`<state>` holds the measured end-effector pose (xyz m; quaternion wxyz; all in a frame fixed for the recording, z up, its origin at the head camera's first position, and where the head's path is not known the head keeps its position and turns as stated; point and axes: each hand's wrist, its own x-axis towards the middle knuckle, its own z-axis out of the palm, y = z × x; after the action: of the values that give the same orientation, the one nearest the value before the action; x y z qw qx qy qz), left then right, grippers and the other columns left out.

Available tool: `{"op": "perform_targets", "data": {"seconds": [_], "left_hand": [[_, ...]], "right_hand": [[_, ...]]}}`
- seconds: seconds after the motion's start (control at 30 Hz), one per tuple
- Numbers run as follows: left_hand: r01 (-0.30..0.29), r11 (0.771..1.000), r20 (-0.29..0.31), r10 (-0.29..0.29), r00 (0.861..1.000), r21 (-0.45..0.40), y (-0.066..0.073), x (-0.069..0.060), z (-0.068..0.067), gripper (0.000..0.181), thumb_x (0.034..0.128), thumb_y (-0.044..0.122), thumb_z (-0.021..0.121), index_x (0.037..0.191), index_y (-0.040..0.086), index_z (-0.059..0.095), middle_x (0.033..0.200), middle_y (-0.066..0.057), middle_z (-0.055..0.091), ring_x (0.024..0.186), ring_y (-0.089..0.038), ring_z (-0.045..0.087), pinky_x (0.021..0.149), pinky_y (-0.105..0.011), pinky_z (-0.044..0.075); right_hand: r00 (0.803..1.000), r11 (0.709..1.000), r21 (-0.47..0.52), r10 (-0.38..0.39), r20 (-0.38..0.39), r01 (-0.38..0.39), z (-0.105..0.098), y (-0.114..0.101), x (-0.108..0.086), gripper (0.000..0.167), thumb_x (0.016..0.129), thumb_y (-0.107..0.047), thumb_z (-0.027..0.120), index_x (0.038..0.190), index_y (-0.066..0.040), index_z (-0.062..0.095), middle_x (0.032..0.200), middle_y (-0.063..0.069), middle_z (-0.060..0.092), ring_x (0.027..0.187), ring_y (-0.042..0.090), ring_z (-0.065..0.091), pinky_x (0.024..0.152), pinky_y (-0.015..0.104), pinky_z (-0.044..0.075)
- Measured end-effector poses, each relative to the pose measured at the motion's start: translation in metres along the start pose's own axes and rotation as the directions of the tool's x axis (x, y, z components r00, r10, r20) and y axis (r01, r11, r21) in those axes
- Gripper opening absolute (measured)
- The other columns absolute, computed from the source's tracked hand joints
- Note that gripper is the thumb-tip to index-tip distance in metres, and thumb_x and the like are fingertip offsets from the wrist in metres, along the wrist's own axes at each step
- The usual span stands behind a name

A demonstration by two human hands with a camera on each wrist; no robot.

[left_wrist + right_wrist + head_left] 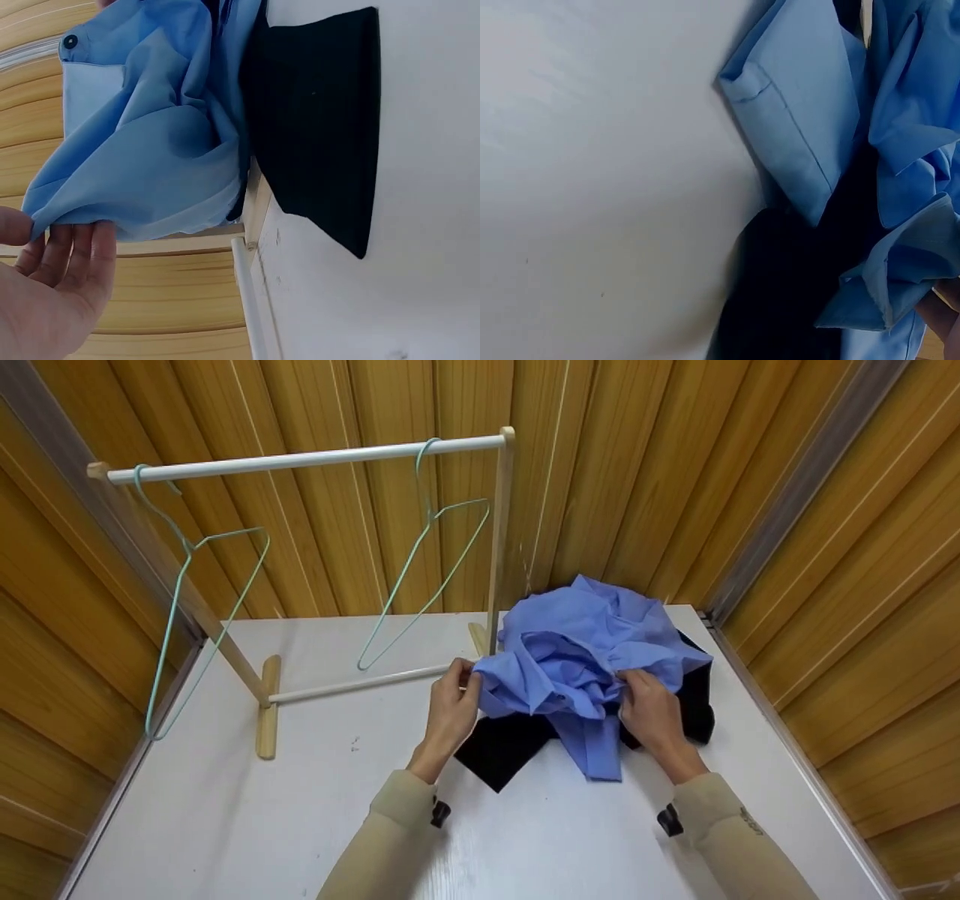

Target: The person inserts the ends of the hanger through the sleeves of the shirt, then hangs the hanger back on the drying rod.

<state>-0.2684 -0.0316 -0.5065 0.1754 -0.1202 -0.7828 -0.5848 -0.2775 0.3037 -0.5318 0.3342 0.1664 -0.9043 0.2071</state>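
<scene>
We have a bright blue woven-cloth garment (585,615) bunched toward the far right of the white flat-topped bench (360,825), its near edge gathered up between our two hands. Our left hand (450,705) pinches the left edge, thumb against fingertips – the grip drawn together with only a fold of cloth in it. In the left wrist view we see a dark round button (70,42) higher on the same garment. Our right hand (651,711) pinches a fold at the garment's right side, its grip likewise brought together; the right wrist view cuts off most of that hand. A blue stitched strip trails from the bundle onto the bench between our hands. Black matte cloth (499,750) shows beneath the bundle, one pointed corner jutting toward us. To the left stands a pale wooden rack with white rails (315,459) – two thin mint-green wire hangers (431,517) hang from its top rail, well apart
</scene>
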Motion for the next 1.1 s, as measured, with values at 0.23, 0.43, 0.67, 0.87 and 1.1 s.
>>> {"op": "perform_targets", "data": {"seconds": [0.23,0.43,0.67,0.87,1.1], "left_hand": [[-0.052,0.999,-0.073,0.051,0.996,-0.008,-0.001,-0.007,-0.016,0.008,0.1011,0.004,0.056,0.098,0.005,0.064,0.081,-0.002,0.065,0.072,-0.015,0.06,0.061,-0.027,0.048],[-0.065,0.998,-0.128,0.067,0.99,0.019,-0.003,-0.012,-0.03,0.01,0.1003,0.004,0.056,0.096,0.005,0.065,0.072,0.003,0.058,0.063,-0.013,0.052,0.057,-0.026,0.041],[-0.021,0.998,-0.181,0.031,0.983,0.054,-0.006,-0.016,-0.047,0.011,0.0993,0.003,0.056,0.093,0.006,0.064,0.067,0.004,0.052,0.058,-0.014,0.046,0.055,-0.027,0.036],[0.036,0.998,-0.237,-0.022,0.971,0.057,-0.011,-0.017,-0.062,0.012,0.0964,0.002,0.055,0.089,0.006,0.064,0.066,0.003,0.048,0.058,-0.014,0.042,0.054,-0.028,0.032],[0.1,0.993,-0.337,-0.071,0.939,0.069,-0.014,-0.018,-0.078,0.01,0.0945,0.006,0.056,0.087,0.007,0.063,0.068,0.001,0.047,0.063,-0.018,0.043,0.059,-0.033,0.032]], "right_hand": [[0.999,0.998,0.027,-0.049,-0.005,0.049,0.005,-0.006,0.002,0.021,0.083,0.012,0.068,0.1,0.0,0.07,0.097,0.017,0.07,0.088,0.04,0.069,0.068,0.055,0.055],[0.995,0.995,0.028,-0.1,-0.008,0.1,0.004,-0.011,0.003,0.021,0.082,0.014,0.068,0.099,0.001,0.07,0.096,0.016,0.07,0.086,0.039,0.069,0.067,0.054,0.055],[0.993,0.993,0.036,-0.117,0.011,0.116,0.003,-0.02,0.004,0.026,0.08,0.015,0.071,0.101,0.0,0.071,0.098,0.015,0.07,0.089,0.038,0.069,0.068,0.053,0.056],[0.987,0.987,0.036,-0.156,0.025,0.155,0.003,-0.034,0.007,0.023,0.083,0.012,0.074,0.102,-0.002,0.072,0.096,0.013,0.07,0.089,0.036,0.07,0.068,0.051,0.057],[0.979,0.977,0.068,-0.202,0.019,0.2,0.006,-0.05,0.01,0.021,0.085,0.011,0.073,0.101,-0.002,0.074,0.095,0.013,0.071,0.087,0.034,0.071,0.067,0.048,0.058]]}}
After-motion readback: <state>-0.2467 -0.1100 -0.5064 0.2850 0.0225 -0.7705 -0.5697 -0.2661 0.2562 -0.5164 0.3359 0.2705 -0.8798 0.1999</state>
